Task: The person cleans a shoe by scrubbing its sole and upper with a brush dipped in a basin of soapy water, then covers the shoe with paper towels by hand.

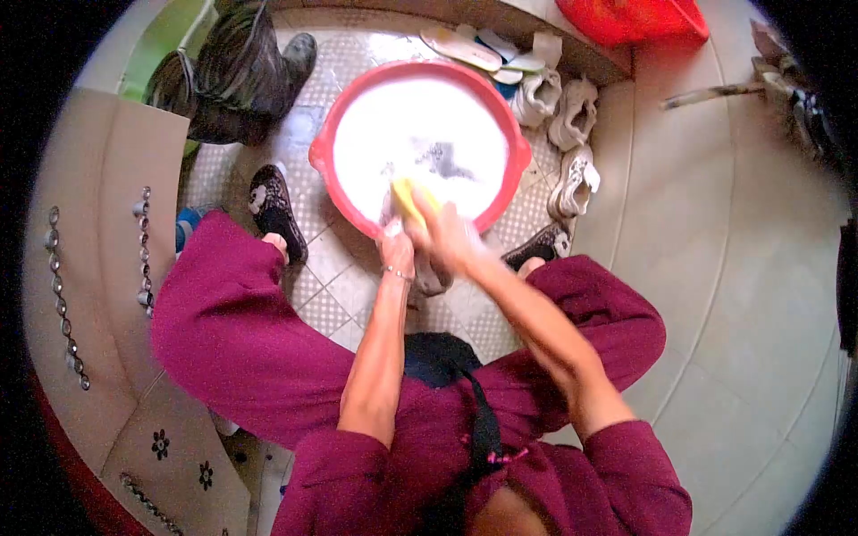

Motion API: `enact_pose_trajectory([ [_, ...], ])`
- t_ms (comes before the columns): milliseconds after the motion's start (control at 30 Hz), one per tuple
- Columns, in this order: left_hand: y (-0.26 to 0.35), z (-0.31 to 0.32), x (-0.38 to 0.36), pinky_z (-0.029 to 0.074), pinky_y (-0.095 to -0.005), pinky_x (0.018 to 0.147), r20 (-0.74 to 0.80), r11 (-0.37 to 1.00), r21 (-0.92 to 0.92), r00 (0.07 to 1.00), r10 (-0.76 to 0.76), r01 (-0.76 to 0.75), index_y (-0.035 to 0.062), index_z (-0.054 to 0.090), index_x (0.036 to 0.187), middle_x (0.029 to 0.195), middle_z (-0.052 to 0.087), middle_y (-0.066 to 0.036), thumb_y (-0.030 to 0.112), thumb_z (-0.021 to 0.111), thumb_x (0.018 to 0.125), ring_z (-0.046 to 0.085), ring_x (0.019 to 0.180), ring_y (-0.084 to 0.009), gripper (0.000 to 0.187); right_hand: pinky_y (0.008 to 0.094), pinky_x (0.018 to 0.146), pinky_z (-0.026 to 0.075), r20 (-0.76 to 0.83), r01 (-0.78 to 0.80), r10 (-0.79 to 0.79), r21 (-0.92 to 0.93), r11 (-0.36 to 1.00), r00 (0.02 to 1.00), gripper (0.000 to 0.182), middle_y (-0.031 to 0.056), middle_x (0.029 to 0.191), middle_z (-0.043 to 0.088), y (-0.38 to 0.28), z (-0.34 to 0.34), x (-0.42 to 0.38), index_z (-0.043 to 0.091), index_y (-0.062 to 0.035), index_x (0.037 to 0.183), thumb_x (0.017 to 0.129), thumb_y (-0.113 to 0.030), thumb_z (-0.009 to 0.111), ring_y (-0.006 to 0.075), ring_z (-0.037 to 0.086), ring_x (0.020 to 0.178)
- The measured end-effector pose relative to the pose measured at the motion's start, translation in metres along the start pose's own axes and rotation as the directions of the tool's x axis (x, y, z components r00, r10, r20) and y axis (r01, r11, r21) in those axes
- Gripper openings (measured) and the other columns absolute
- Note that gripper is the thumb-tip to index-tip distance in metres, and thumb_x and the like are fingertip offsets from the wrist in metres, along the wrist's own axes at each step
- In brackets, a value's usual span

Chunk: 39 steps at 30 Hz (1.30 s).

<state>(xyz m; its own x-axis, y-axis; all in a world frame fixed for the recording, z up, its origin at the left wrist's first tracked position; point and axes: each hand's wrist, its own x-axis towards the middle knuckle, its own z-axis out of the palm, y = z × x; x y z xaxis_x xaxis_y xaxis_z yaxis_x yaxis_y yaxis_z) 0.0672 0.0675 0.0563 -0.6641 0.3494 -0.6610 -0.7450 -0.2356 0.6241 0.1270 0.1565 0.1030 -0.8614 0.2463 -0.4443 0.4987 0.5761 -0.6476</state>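
Note:
A red basin (326,170) full of white suds stands on the floor between my feet, with a dark grey patch among the foam. Over its near rim, my right hand (447,239) is closed round a yellow sponge (414,202), both blurred by motion. My left hand (396,252), a bracelet at its wrist, is closed close beside it at the rim. It appears to grip a wet greyish shoe (433,279), whose rounded end shows below the hands. The hands and sponge hide most of the shoe.
White shoes (572,112) and slippers (460,48) line the basin's right and far side. Dark boots (237,76) stand at the far left by a cardboard-coloured panel (134,232). A red item (635,20) is at the top right, above a pale tiled surface (715,268).

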Motion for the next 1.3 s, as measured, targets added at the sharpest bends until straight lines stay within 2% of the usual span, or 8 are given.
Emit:
enact_pose_trajectory([
  [33, 0.000, 0.004, -0.004, 0.046, -0.0256, 0.073, -0.032, 0.925, -0.360, 0.989, -0.144, 0.123, -0.0026, 0.058, 0.100, 0.091, 0.059, -0.006, 0.003, 0.043, 0.081, 0.054, 0.081, -0.0142, 0.025, 0.0473, 0.068, 0.045, -0.203, 0.068, -0.096, -0.143, 0.987, 0.975, 0.053, 0.0256, 0.098, 0.051, -0.018, -0.001, -0.029, 0.034, -0.0088, 0.128, 0.081, -0.027, 0.050, 0.0463, 0.053, 0.073],
  [233, -0.029, -0.018, -0.006, 0.046, -0.0245, 0.064, 0.138, 0.961, 0.263, 0.989, 0.052, -0.088, -0.0014, 0.057, 0.102, 0.093, 0.057, -0.002, 0.010, 0.052, 0.083, 0.054, 0.076, -0.0110, 0.022, 0.0491, 0.064, 0.045, -0.202, -0.198, 0.177, -0.088, 0.976, 0.963, 0.053, 0.0325, 0.092, 0.049, -0.022, -0.035, 0.000, 0.035, -0.0121, 0.127, 0.081, -0.032, 0.050, 0.0464, 0.053, 0.073],
  [433, -0.017, -0.010, -0.010, 0.047, -0.0259, 0.073, 0.087, 0.997, -0.027, 0.994, -0.069, 0.072, -0.0028, 0.058, 0.102, 0.096, 0.059, -0.007, 0.003, 0.048, 0.081, 0.056, 0.083, -0.0153, 0.024, 0.0488, 0.066, 0.047, -0.382, 0.177, -0.243, -0.199, 0.964, 0.892, 0.057, 0.0361, 0.105, 0.043, -0.015, 0.001, -0.072, 0.036, -0.0094, 0.128, 0.079, -0.031, 0.053, 0.0473, 0.054, 0.073],
  [533, -0.017, -0.012, -0.025, 0.046, -0.0253, 0.068, 0.072, 0.989, 0.145, 0.997, -0.010, -0.001, -0.0042, 0.057, 0.102, 0.089, 0.057, -0.005, -0.003, 0.048, 0.074, 0.055, 0.076, -0.0147, 0.030, 0.0467, 0.082, 0.041, -0.132, -0.335, 0.331, -0.007, 0.942, 0.934, 0.057, 0.0367, 0.099, 0.045, -0.030, -0.039, -0.018, 0.032, -0.0098, 0.130, 0.080, -0.028, 0.052, 0.0452, 0.048, 0.095],
  [767, -0.013, -0.005, -0.028, 0.047, -0.0277, 0.079, 0.139, 0.994, -0.071, 0.988, -0.067, 0.078, -0.0050, 0.050, 0.110, 0.098, 0.057, -0.008, -0.004, 0.044, 0.077, 0.056, 0.088, -0.0181, 0.033, 0.0468, 0.077, 0.043, -0.273, -0.002, -0.012, -0.053, 0.999, 0.962, 0.055, 0.0345, 0.108, 0.039, -0.037, -0.014, -0.078, 0.031, -0.0123, 0.131, 0.082, -0.029, 0.049, 0.0462, 0.049, 0.091],
  [867, -0.026, -0.021, -0.018, 0.046, -0.0276, 0.081, 0.159, 0.998, 0.063, 0.987, -0.026, 0.016, -0.0056, 0.050, 0.110, 0.099, 0.057, -0.008, -0.007, 0.044, 0.069, 0.056, 0.091, -0.0182, 0.042, 0.0478, 0.075, 0.043, -0.125, -0.320, 0.315, -0.015, 0.947, 0.941, 0.056, 0.0344, 0.103, 0.044, -0.023, -0.027, -0.017, 0.031, -0.0092, 0.130, 0.081, -0.029, 0.048, 0.0457, 0.051, 0.089],
  [1000, -0.014, -0.015, -0.018, 0.045, -0.0247, 0.079, 0.084, 0.980, -0.107, 0.983, -0.162, 0.170, -0.0056, 0.050, 0.109, 0.104, 0.056, -0.009, -0.008, 0.043, 0.067, 0.055, 0.093, -0.0185, 0.043, 0.0463, 0.074, 0.044, -0.377, 0.077, -0.123, -0.136, 0.988, 0.918, 0.053, 0.0282, 0.108, 0.048, -0.018, 0.024, -0.085, 0.035, -0.0083, 0.128, 0.081, -0.030, 0.048, 0.0420, 0.051, 0.091],
  [1300, -0.022, -0.023, -0.020, 0.048, -0.0281, 0.076, 0.148, 0.987, -0.080, 0.981, -0.129, 0.142, -0.0040, 0.052, 0.106, 0.099, 0.058, -0.010, 0.013, 0.049, 0.087, 0.057, 0.088, -0.0177, 0.026, 0.0446, 0.086, 0.042, -0.441, 0.137, -0.223, -0.218, 0.966, 0.870, 0.057, 0.0313, 0.127, 0.030, -0.024, 0.026, -0.083, 0.034, -0.0098, 0.129, 0.077, -0.023, 0.055, 0.0444, 0.047, 0.101],
])
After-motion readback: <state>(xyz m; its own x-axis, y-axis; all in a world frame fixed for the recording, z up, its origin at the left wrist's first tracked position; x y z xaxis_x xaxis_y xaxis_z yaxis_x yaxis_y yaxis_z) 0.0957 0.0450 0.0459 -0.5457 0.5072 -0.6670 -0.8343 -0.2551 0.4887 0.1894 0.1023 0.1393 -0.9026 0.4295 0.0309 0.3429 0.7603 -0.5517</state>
